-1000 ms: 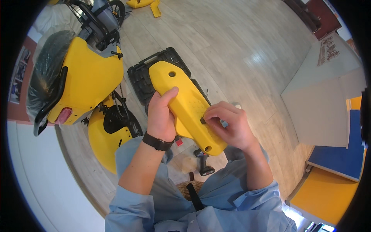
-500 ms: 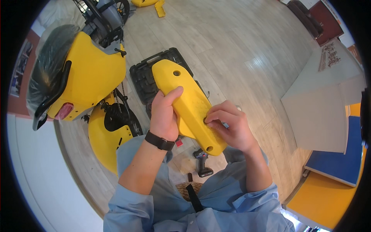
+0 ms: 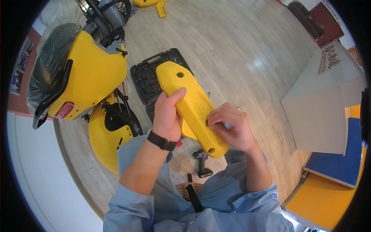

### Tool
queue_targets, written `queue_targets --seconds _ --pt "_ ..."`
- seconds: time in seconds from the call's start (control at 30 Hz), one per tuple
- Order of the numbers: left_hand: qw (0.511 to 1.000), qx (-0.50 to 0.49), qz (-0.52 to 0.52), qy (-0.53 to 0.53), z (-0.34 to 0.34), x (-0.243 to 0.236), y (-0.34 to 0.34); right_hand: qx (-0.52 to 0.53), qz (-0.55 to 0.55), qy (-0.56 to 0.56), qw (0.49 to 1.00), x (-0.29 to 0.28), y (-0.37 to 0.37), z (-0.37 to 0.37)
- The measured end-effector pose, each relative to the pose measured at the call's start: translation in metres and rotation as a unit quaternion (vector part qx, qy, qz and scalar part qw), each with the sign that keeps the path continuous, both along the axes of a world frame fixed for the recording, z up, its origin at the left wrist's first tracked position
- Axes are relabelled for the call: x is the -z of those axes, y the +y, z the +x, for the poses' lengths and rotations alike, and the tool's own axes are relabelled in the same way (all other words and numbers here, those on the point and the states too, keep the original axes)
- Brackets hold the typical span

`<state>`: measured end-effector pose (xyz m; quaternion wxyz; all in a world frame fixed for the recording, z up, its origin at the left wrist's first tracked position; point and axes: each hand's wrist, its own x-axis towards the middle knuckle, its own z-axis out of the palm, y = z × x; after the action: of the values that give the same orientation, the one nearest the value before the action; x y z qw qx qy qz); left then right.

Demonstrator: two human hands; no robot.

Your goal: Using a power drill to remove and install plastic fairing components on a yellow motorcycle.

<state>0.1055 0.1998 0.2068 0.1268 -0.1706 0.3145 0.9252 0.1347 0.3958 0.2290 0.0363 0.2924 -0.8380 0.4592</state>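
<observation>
A long yellow plastic cover [image 3: 186, 92] with a round hole near each end is held up above my lap. My left hand [image 3: 169, 112] grips its left edge, the thumb lying on top. At the cover's right side my right hand [image 3: 232, 125] is pinched near a dark hole in the lower half; whatever is between the fingertips is too small to make out. Below the cover a cordless drill [image 3: 202, 164] lies on the floor between my legs. Beyond it an open black tool case [image 3: 156, 73] is partly hidden by the cover.
To the left stands a yellow scooter [image 3: 91, 71] with a plastic-wrapped seat and a yellow wheel fender [image 3: 101, 143]. Yellow parts [image 3: 161, 8] lie at the far end of the floor. A pale counter [image 3: 313, 112] and a blue panel [image 3: 336, 152] are on the right.
The cover and both hands have shifted slightly right and down. My right fingers stay pinched at the same spot on the cover.
</observation>
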Motion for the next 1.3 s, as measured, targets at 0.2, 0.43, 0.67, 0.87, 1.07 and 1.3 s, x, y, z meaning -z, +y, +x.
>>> queue_targets --seconds 0.2,0.43,0.67,0.87,1.07,1.3 --pt "1.0 0.011 -0.003 0.011 0.001 0.001 0.002 -0.017 0.007 -0.023 1.0 0.0 0.005 -0.001" --pt "0.999 0.03 0.031 0.002 -0.003 0.0 -0.002 0.102 -0.18 -0.304 0.93 0.009 0.011 0.0" --pt "1.0 0.003 -0.02 -0.012 -0.006 0.001 0.007 0.103 -0.199 -0.467 0.855 0.009 0.005 0.001" --pt "0.995 0.044 -0.035 -0.082 -0.009 0.006 -0.005 0.118 -0.266 -0.455 0.841 0.026 0.008 -0.004" --pt "0.975 -0.126 -0.09 -0.161 -0.011 0.0 -0.011 0.13 -0.333 -0.458 0.814 0.079 0.02 -0.04" --pt "0.985 0.125 0.003 -0.122 0.017 0.011 0.013 0.182 -0.289 -0.548 0.764 0.217 0.022 -0.072"
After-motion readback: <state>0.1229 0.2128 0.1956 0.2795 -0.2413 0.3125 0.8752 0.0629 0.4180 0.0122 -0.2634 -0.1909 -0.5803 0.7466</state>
